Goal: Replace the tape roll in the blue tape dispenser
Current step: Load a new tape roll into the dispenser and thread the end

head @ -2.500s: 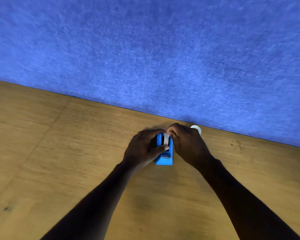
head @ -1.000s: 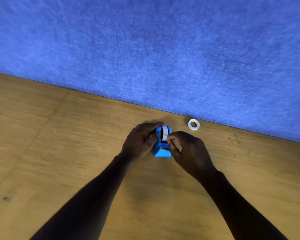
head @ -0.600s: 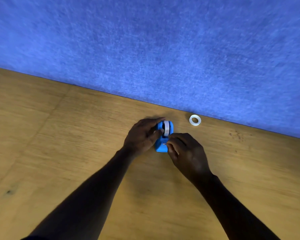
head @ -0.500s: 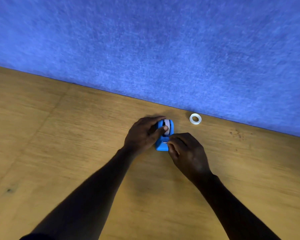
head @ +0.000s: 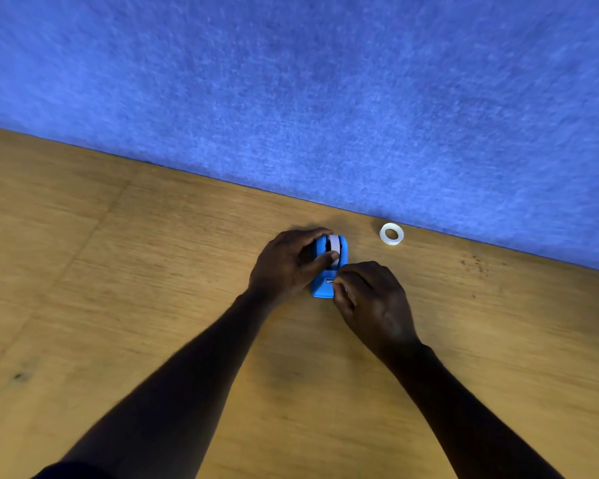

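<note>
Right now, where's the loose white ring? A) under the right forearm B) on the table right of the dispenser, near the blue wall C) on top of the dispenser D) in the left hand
B: the loose white ring lies flat on the table, apart from both hands, right of the blue dispenser.

Blue dispenser (head: pixel 329 288), white roll (head: pixel 334 244), tan wood-grain table (head: pixel 118 288), blue wall (head: pixel 291 81).

Bare desk (head: pixel 118 271) wide open to the left and in the foreground, blue felt wall (head: pixel 325 98) closing off the far edge, blue tape dispenser (head: pixel 341 250) hemmed by both hands, loose tape ring (head: pixel 391 234) near it on the right by the wall, open desk beyond
</note>
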Demonstrator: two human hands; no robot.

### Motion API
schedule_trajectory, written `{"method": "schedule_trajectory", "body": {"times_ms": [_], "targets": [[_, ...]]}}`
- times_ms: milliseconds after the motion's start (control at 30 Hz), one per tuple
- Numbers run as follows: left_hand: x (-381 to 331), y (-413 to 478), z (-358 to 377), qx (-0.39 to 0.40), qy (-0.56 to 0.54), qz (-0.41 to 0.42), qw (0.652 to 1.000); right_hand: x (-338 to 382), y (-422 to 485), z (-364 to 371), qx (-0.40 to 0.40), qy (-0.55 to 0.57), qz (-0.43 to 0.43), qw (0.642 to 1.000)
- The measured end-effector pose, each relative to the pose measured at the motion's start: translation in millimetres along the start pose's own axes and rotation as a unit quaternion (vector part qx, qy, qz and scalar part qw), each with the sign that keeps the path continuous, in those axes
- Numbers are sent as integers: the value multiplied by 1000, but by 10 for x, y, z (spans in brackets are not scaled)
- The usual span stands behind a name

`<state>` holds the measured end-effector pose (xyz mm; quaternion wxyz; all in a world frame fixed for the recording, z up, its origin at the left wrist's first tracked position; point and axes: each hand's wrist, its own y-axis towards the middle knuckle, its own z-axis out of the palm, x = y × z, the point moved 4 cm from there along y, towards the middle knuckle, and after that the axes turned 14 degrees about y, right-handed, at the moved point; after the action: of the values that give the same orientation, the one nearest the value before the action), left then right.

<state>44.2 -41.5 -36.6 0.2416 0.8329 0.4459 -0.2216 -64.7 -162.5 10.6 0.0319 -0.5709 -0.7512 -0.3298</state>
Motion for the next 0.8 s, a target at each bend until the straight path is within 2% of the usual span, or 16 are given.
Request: {"method": "schedule_trajectory", "body": {"times_ms": [433,800], "targets": [[17,-19,6,-3,-10,-10,1000,4,-28,35,0,7,11,1000],[13,-19,-4,-5,0,-19,1000,23,-81,90,-25,-12,-14,1000]]}}
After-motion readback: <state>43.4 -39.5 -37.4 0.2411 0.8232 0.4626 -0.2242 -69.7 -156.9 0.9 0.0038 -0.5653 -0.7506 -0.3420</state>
